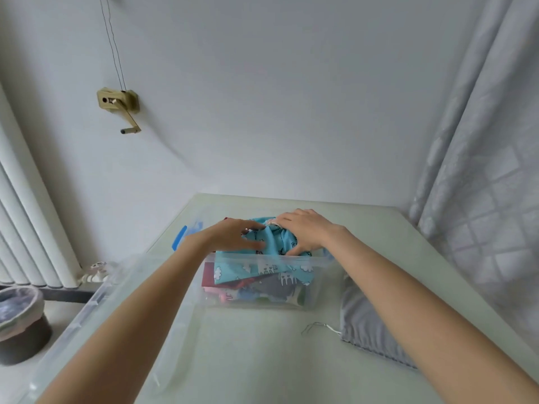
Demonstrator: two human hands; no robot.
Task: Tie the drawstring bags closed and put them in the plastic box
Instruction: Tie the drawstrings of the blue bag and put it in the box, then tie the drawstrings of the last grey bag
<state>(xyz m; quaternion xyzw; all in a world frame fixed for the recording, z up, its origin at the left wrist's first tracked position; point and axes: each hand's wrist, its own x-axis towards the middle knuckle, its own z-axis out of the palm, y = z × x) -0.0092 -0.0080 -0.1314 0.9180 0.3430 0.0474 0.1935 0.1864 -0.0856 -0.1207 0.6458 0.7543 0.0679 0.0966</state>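
Both forearms reach forward to the turquoise printed drawstring bag (269, 242), which lies on top of other cloth bags in the clear plastic box (262, 282), its gathered neck at the far end, long axis running away from the camera. Left hand (237, 236) rests on it, fingers spread flat; right hand (303, 231) curls over its right side, seemingly tucking it down. No readable writing; a grey drawstring bag (367, 319) waits untied beside the box, nearer the right hand
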